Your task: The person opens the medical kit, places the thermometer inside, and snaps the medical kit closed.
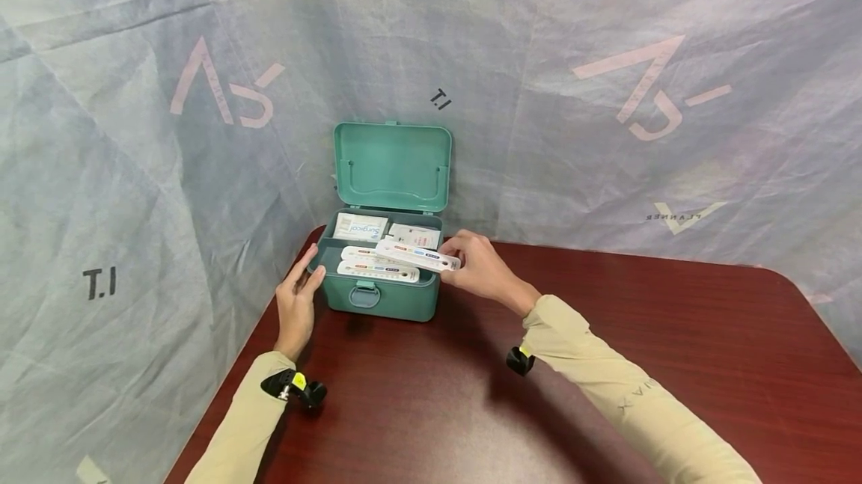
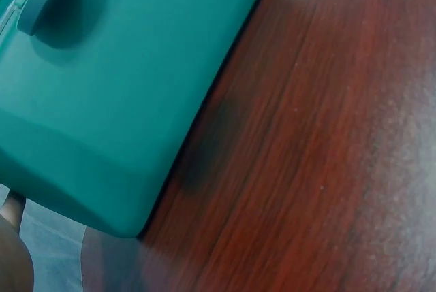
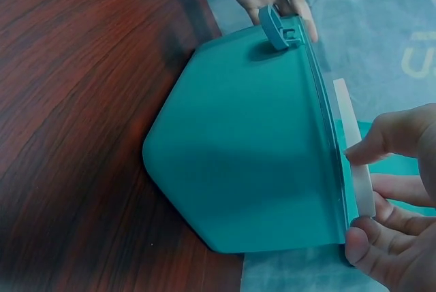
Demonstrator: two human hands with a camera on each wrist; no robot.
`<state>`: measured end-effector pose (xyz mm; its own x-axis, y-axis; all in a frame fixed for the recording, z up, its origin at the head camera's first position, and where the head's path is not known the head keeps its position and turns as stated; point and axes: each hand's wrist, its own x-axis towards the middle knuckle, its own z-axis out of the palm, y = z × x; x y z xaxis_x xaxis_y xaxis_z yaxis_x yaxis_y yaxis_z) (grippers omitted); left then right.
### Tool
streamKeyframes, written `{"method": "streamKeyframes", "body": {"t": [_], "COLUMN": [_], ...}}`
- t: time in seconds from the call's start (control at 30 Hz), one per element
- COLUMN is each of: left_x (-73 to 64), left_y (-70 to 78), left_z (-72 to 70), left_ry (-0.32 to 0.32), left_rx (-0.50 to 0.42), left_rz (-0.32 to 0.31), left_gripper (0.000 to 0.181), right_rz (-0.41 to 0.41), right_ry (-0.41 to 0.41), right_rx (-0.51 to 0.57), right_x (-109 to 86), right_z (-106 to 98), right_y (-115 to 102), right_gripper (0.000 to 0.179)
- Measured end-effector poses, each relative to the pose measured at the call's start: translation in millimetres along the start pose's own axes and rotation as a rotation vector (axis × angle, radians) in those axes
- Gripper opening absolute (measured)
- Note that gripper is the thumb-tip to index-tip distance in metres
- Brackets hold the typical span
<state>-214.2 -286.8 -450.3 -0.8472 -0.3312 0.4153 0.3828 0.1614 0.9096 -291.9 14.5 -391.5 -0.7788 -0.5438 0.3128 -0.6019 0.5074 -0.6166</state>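
A teal lidded box (image 1: 397,306) stands on the table with its lid (image 1: 393,162) raised at the back. My right hand (image 1: 483,268) pinches the right end of a flat white thermometer (image 1: 411,253) with coloured marks, held over the box's front compartment. In the right wrist view the thermometer (image 3: 353,139) is edge-on between thumb and fingers, just above the rim. Two similar white thermometers (image 1: 377,270) lie in that compartment, one partly covered. My left hand (image 1: 296,308) rests against the box's left side, its fingers fairly straight.
White packets, one marked Surgical (image 1: 360,227) and another (image 1: 414,236), sit in the back compartments. A loop latch (image 1: 364,296) hangs on the box front. Grey printed cloth (image 1: 525,132) rises behind and left of the dark red table (image 1: 431,409).
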Motion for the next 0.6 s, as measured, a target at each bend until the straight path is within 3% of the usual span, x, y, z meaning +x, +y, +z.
{"method": "streamKeyframes", "body": {"t": [0.6], "left_x": [0.4], "left_y": [2.6], "left_z": [0.8], "left_ry": [0.017], "left_rx": [0.074], "left_rz": [-0.001], "left_gripper": [0.041], "right_rz": [-0.005], "right_ry": [-0.070], "right_rx": [-0.053], "right_x": [19.7], "right_z": [6], "right_y": [-12], "right_gripper": [0.034]}}
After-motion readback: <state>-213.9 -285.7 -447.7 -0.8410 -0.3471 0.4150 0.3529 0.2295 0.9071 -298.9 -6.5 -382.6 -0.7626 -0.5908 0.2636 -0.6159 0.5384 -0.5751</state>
